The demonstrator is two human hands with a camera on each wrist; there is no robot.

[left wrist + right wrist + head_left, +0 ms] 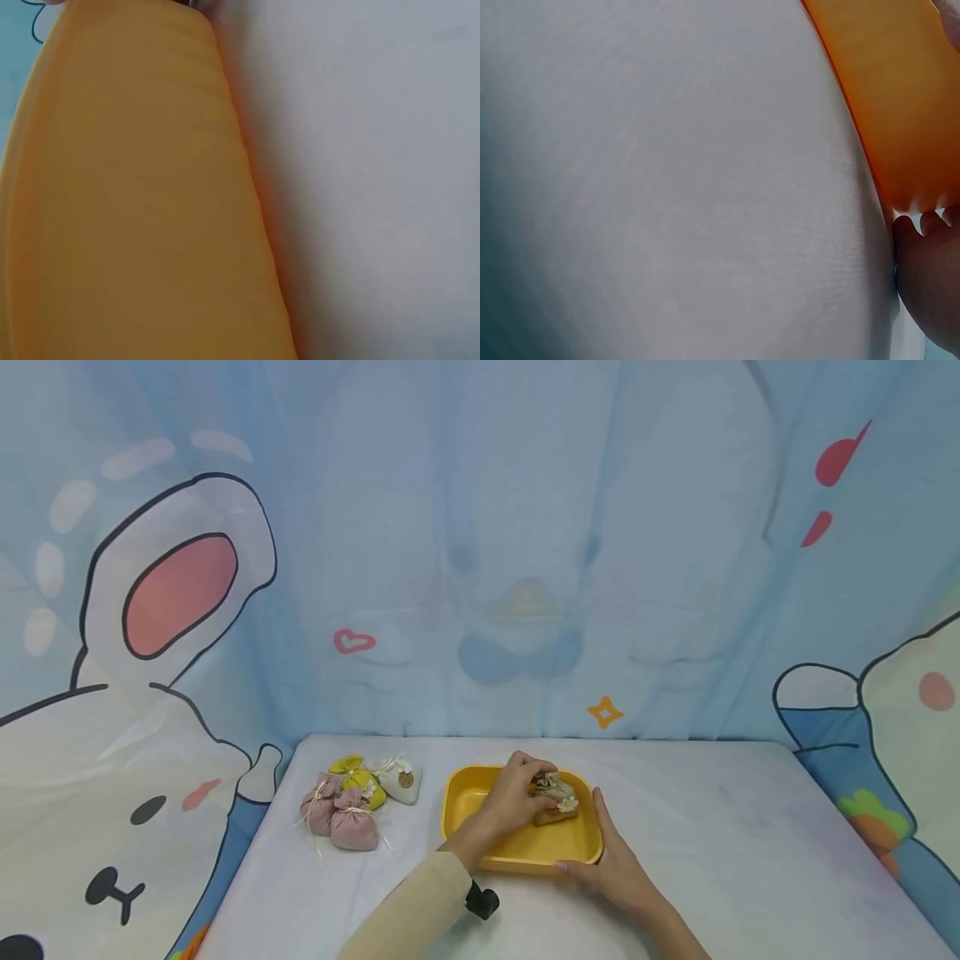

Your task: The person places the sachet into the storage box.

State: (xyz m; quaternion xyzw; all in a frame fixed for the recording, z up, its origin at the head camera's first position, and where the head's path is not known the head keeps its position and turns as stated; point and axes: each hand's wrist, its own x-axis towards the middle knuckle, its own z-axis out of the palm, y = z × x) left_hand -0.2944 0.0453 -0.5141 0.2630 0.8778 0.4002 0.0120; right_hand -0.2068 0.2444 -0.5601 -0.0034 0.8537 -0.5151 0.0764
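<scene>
A yellow tray [525,866] sits on the white-covered table. Inside its right half lies an olive-green drawstring pouch [557,787] with a white flower; a brown pouch [550,817] shows partly beneath it. My left hand [512,795] reaches over the front rim, fingers curled on the left side of the olive-green pouch. At the tray's front right corner, my right hand [611,864] holds on, thumb along the front wall and fingers along the right side. The left wrist view is mostly the tray's outer wall [142,180]. Several right-hand fingers [934,251] touch the tray's wall in the right wrist view.
Left of the tray, several drawstring pouches are grouped: two pink ones [355,827], a yellow-green one [369,787] and a white one [400,781]. A blue cartoon curtain [525,527] hangs behind the table [720,843]. A black device [482,902] is at the left wrist.
</scene>
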